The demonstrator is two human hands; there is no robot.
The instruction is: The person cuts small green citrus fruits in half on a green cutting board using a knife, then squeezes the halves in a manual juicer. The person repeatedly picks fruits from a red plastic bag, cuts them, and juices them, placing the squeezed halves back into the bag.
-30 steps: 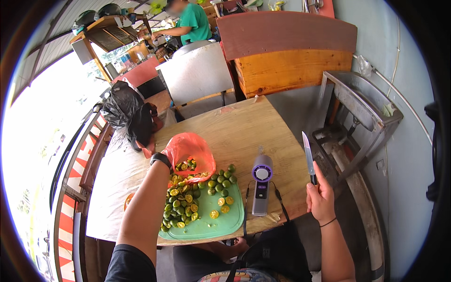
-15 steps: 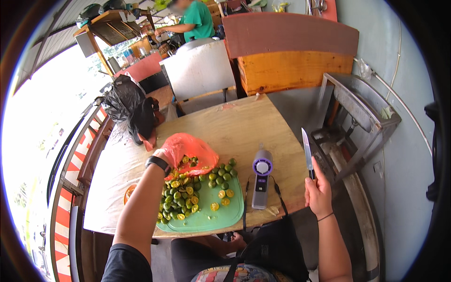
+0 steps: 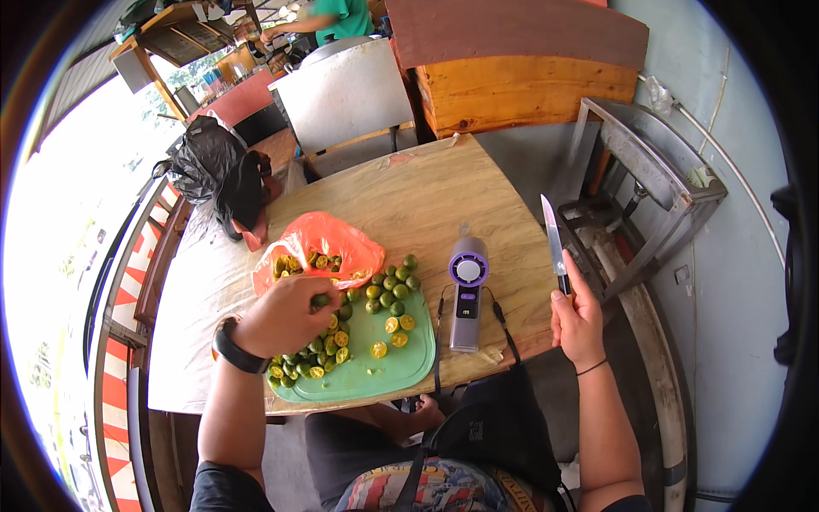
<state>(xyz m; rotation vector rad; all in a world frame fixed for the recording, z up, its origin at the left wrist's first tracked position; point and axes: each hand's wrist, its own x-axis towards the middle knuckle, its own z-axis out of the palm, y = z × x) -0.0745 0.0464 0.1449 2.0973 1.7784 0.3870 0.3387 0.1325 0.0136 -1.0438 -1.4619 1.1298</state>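
My left hand (image 3: 290,314), a dark watch on its wrist, is over the pile of small green citrus fruits (image 3: 317,352), some whole and some halved. Its fingers are curled on a small green citrus fruit (image 3: 321,301); part of the grip is hidden. A thin orange-red plastic bag (image 3: 348,249) lies open just beyond, with cut halves inside. Under the fruit is a green cutting board (image 3: 397,365), where whole fruits (image 3: 394,286) and several halves (image 3: 392,325) sit to the right. My right hand (image 3: 580,328) grips a knife (image 3: 553,235) by its black handle, blade upward, past the table's right edge.
A grey and purple handheld fan (image 3: 467,294) with a black strap lies right of the board on the wooden table (image 3: 426,196). Black plastic bags (image 3: 230,175) stand at the far left corner. A metal sink stand (image 3: 657,162) is on the right. A person in green (image 3: 341,19) stands far back.
My left hand has come out of the orange-red bag and back over the fruit pile, a small fruit at its fingers. The view has tipped downward. The right hand still holds the knife.
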